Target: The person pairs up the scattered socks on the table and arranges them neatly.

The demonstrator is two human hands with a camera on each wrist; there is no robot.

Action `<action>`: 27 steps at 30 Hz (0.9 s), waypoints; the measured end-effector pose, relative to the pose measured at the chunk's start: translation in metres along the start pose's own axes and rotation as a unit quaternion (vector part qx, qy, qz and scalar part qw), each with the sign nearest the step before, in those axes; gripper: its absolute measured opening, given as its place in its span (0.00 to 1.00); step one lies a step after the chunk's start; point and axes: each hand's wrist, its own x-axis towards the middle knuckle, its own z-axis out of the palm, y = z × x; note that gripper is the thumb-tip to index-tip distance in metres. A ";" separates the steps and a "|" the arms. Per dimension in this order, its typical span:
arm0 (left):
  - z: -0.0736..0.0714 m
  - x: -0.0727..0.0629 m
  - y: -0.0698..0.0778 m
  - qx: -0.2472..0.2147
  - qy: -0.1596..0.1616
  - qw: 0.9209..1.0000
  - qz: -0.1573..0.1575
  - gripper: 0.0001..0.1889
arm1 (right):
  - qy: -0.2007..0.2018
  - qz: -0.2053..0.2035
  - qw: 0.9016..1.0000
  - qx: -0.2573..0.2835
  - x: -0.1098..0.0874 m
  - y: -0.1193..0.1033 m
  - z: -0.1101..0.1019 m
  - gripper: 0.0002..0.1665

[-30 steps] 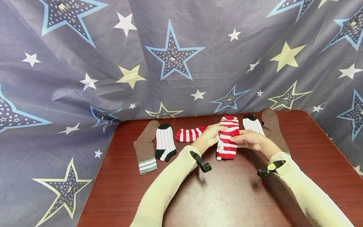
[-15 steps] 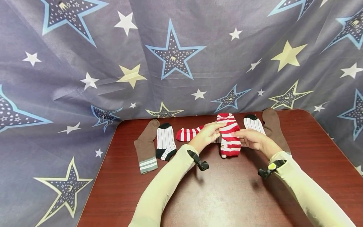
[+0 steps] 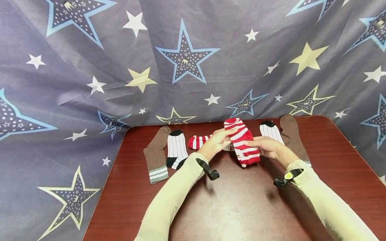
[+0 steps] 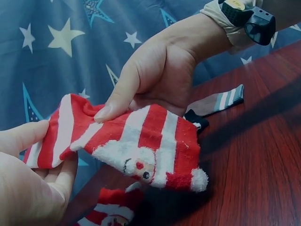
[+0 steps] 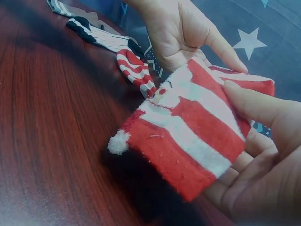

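Note:
A red-and-white striped sock [image 3: 241, 134] with a Santa face and a white pompom hangs tilted above the table, held by both hands. My left hand [image 3: 217, 141] pinches its left edge near the toe end. On the right, my right hand [image 3: 269, 148] grips the sock with its thumb on top and fingers underneath, as the right wrist view shows. The Santa face [image 4: 141, 167] shows on the side toward the left wrist camera. A matching striped sock [image 3: 197, 143] lies on the table behind my left hand, which partly hides it.
Left of the hands lie a brown sock [image 3: 156, 154] with a grey striped cuff and a white-and-black lined sock [image 3: 176, 147]. Beyond my right hand lie another white-and-black sock [image 3: 270, 131] and brown sock [image 3: 292, 135]. A star-patterned curtain [image 3: 193, 100] borders the reddish-brown table [image 3: 235, 207] behind.
The held sock has turned from nearly upright to slanted, its toe end swinging left and its pompom end right. My left hand has shifted slightly left; the right stays nearly in place.

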 end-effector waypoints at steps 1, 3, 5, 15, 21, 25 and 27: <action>-0.001 0.000 0.000 -0.002 0.003 1.000 0.001 0.21 | -0.001 -0.001 1.000 -0.001 0.000 0.000 0.000 0.08; -0.002 0.000 0.001 -0.003 0.007 1.000 0.003 0.22 | -0.006 -0.002 1.000 -0.004 0.000 -0.001 0.001 0.09; -0.003 -0.001 0.002 -0.006 0.012 1.000 0.005 0.21 | -0.006 0.004 1.000 0.002 0.001 -0.001 0.001 0.09; -0.012 -0.006 0.007 -0.001 0.028 0.999 0.015 0.18 | 0.001 0.024 0.999 0.025 0.004 0.000 0.004 0.18; -0.019 -0.005 0.010 -0.007 0.037 0.999 0.018 0.12 | -0.018 0.007 0.999 -0.035 0.003 0.003 0.004 0.16; -0.021 -0.005 0.014 -0.001 0.045 0.999 0.021 0.14 | -0.030 0.006 0.998 -0.056 0.004 0.005 0.004 0.16; -0.022 -0.006 0.016 -0.003 0.046 0.999 0.022 0.14 | -0.030 0.007 0.998 -0.053 0.004 0.006 0.005 0.14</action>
